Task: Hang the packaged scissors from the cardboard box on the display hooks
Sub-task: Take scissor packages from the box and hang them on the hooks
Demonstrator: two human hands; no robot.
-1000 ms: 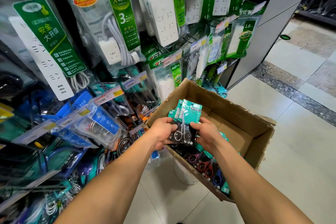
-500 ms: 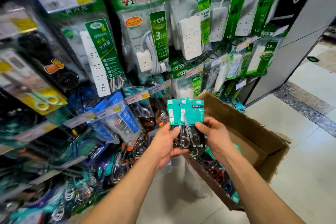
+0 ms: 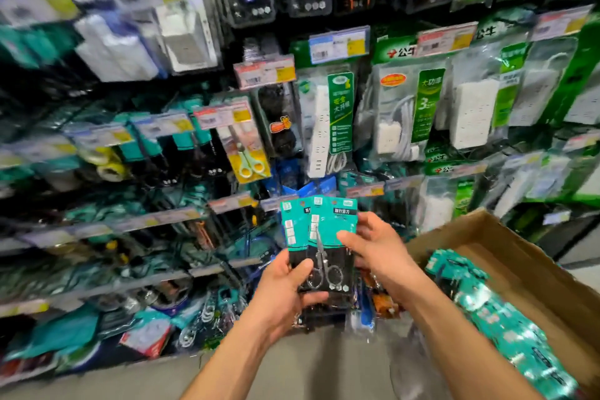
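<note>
I hold a small fanned stack of packaged scissors, teal cards on top and black at the bottom, with metal scissors showing through the front pack. My left hand grips the stack's lower left corner, thumb across the front. My right hand holds its right edge, fingers on the teal card. The stack is upright in front of the display hooks, apart from them. The cardboard box stands at the lower right with several more teal packs inside.
Rows of hooks with price tags carry packaged goods: yellow-handled scissors, tape rolls at the left, green-labelled power strips at the upper right. Packs crowd the lowest row near the floor. The view is blurred by motion.
The stack of packs has been lifted up out of the box and moved left toward the hooks. My view has swung up and left; the box now sits at the lower right.
</note>
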